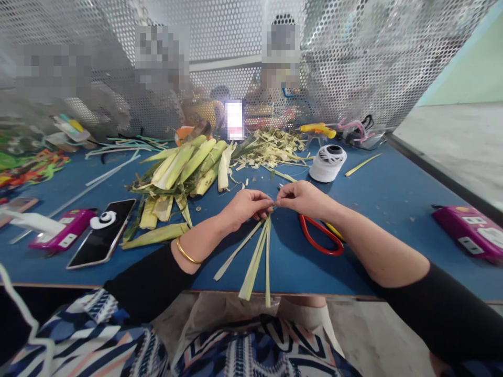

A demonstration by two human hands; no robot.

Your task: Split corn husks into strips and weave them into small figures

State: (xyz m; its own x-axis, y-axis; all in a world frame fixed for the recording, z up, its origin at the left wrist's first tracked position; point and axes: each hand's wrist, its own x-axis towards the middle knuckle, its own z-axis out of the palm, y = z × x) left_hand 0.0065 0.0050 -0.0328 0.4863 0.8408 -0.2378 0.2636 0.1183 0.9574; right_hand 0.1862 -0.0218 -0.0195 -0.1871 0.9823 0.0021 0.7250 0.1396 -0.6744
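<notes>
Over the blue table (pixel 377 230), my two hands meet at the top of a small bunch of pale green leaf strips (pixel 257 256). My left hand (pixel 247 209) is closed on the top of the strips, which fan out toward the table's front edge. Thumb and finger of my right hand (pixel 301 199) are pinched right beside it; a thin thread seems to run there, but what they grip is too small to make out. Beneath my right hand lie scissors with red handles (pixel 320 243), partly covered. A spool of white thread (pixel 328 165) stands behind that hand.
Husk-like leaves (pixel 184 167) are heaped behind my left hand, with cut scraps (pixel 271 146) beyond. A phone (pixel 104 235) and a purple power strip (pixel 63 230) lie left; another purple power strip (pixel 469 230) lies right. A yellow glue gun (pixel 318 129) rests by the perforated metal screen (pixel 220 42).
</notes>
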